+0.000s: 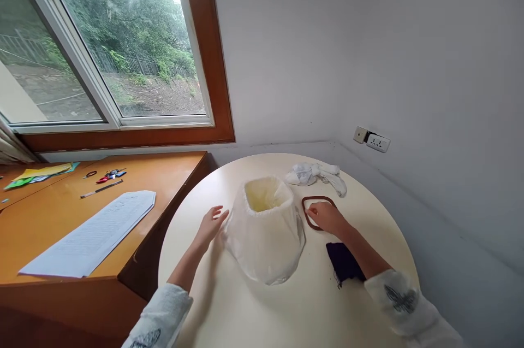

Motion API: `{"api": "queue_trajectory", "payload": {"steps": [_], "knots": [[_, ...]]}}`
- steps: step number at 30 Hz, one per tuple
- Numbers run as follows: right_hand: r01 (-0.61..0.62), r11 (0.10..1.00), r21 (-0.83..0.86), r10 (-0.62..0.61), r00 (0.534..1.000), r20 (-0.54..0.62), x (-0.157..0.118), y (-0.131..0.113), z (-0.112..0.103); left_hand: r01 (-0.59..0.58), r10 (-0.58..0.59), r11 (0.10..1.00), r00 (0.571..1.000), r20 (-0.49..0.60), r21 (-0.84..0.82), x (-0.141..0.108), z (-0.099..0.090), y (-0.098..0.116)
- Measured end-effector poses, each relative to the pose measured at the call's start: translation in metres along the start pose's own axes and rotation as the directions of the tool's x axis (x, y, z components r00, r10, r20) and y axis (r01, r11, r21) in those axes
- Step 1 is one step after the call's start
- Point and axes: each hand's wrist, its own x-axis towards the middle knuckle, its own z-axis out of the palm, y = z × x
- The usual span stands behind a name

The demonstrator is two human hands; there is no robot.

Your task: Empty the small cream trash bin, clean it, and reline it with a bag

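Observation:
A bin stands upright on the table, with a translucent white plastic bag draped over its rim and hanging loosely down the outside. Its yellowish inside shows through the opening. My left hand is beside the bag's left side, fingers apart and holding nothing. On the right, a brown rounded-square ring lies on the table. My right hand is over this ring, its fingers curled at the ring's left edge; the fingertips are partly hidden. Below my right forearm lies a dark purple cloth pouch with drawstrings.
The round cream table has a crumpled white plastic bag at the back. On the wooden desk at left are papers, a pen, keys and coloured sheets. Walls adjoin behind and right, with a socket.

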Motion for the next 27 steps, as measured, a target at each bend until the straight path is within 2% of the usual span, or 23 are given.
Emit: {"api": "queue_trajectory", "payload": {"steps": [4, 9, 12, 16, 19, 22, 27], "knots": [[-0.071, 0.993, -0.098, 0.084, 0.986, 0.145, 0.020, -0.026, 0.012, 0.160, -0.171, 0.983, 0.977, 0.128, 0.088, 0.013, 0.003, 0.003], [-0.113, 0.988, -0.101, 0.137, 0.950, 0.282, 0.030, -0.042, 0.023, 0.233, -0.272, 0.958, 0.924, 0.270, 0.166, 0.013, 0.009, 0.015], [-0.140, 0.990, 0.006, 0.133, 0.952, 0.275, 0.032, -0.041, 0.023, 0.227, -0.269, 0.960, 0.905, 0.329, 0.162, 0.014, 0.009, 0.020], [-0.194, 0.949, 0.247, 0.153, 0.972, 0.177, 0.037, -0.031, 0.012, 0.185, -0.199, 0.980, 0.928, 0.316, 0.073, 0.021, -0.002, 0.032], [-0.199, 0.855, 0.478, 0.176, 0.980, 0.093, 0.047, -0.024, -0.002, 0.128, -0.109, 0.990, 0.954, 0.278, -0.053, 0.028, -0.016, 0.047], [-0.165, 0.695, 0.700, 0.209, 0.978, 0.023, 0.056, -0.020, -0.019, 0.044, -0.002, 0.982, 0.975, 0.223, -0.183, 0.032, -0.030, 0.067], [-0.037, 0.433, 0.900, 0.270, 0.959, -0.090, 0.059, -0.017, -0.049, -0.101, 0.151, 0.934, 0.981, 0.121, -0.343, 0.031, -0.050, 0.097]]}}
